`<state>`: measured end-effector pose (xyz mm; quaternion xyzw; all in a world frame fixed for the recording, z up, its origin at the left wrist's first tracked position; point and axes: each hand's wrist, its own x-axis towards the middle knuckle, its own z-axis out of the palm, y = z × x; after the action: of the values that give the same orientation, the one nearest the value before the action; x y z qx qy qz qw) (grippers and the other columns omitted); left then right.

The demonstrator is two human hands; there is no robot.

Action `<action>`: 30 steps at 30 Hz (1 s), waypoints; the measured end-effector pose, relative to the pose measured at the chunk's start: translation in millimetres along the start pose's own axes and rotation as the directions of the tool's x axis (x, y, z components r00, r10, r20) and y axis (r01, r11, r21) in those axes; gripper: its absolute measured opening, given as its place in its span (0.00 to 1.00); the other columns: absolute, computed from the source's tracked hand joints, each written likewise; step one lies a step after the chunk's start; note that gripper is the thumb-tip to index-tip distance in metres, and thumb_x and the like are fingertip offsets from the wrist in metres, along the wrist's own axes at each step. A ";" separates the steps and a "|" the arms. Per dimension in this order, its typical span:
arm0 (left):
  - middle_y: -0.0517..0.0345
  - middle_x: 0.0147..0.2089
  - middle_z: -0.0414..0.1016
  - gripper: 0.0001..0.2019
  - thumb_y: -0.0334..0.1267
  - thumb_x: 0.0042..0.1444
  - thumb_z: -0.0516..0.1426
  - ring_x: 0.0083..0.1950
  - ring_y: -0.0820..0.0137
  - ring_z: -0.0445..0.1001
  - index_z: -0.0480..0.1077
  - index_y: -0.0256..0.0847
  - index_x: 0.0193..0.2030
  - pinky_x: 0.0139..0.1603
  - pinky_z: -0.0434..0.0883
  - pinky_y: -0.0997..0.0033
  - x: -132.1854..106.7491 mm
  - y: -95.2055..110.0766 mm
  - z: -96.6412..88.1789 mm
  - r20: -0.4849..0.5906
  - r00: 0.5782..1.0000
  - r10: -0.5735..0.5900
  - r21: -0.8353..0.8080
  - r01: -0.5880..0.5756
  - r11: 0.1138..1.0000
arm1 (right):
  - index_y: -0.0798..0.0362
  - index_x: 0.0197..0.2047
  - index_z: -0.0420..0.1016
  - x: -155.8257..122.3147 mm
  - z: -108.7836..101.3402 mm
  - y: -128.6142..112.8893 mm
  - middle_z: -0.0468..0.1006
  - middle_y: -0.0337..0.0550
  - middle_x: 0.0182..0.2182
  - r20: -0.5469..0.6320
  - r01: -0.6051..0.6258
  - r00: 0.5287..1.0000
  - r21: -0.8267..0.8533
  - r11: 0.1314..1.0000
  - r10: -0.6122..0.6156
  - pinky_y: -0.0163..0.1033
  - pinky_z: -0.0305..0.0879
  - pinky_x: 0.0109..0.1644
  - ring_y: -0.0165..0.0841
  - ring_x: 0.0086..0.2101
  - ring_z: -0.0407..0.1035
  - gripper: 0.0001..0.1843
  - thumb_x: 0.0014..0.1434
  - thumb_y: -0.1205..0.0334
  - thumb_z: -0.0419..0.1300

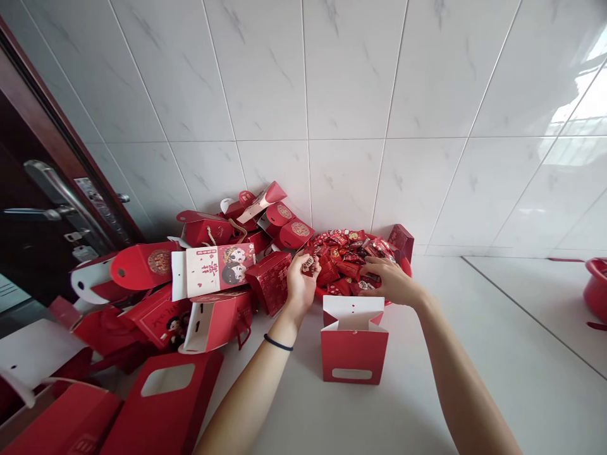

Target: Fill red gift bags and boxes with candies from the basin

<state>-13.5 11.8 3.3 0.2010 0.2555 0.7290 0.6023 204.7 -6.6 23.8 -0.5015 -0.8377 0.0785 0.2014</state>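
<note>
A red basin (406, 268) full of red-wrapped candies (348, 253) stands against the wall. My left hand (301, 278), a dark band on its wrist, is closed on a red-wrapped candy (309, 265) at the basin's left side. Over the right part of the heap, my right hand (391, 278) reaches in with its fingers spread and bent down among the candies; no candy shows clearly gripped in it. Just in front of the basin, between my forearms, a red paper gift box (355, 354) stands upright with its top open and white inside.
Many red gift boxes (270, 281) lie piled on the left, one with a cartoon couple (213, 270). A dark red box (401, 240) stands behind the basin. Another red container (596, 291) is at the right edge. A door with a metal handle (61, 189) is far left.
</note>
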 end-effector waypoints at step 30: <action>0.63 0.28 0.72 0.12 0.34 0.39 0.64 0.31 0.74 0.74 0.68 0.40 0.31 0.32 0.66 0.75 -5.8 -2.5 0.3 0.098 0.995 0.018 0.069 -0.025 0.997 | 0.50 0.31 0.70 74.9 5.5 -18.1 0.80 0.46 0.29 -0.345 -0.081 0.933 0.066 0.995 0.099 0.46 0.66 0.44 0.41 0.36 0.75 0.09 0.61 0.65 0.50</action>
<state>-10.3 6.5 2.1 0.2602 0.2491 0.7155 0.5986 156.6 50.3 44.3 -0.5399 -0.7629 0.0188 0.3552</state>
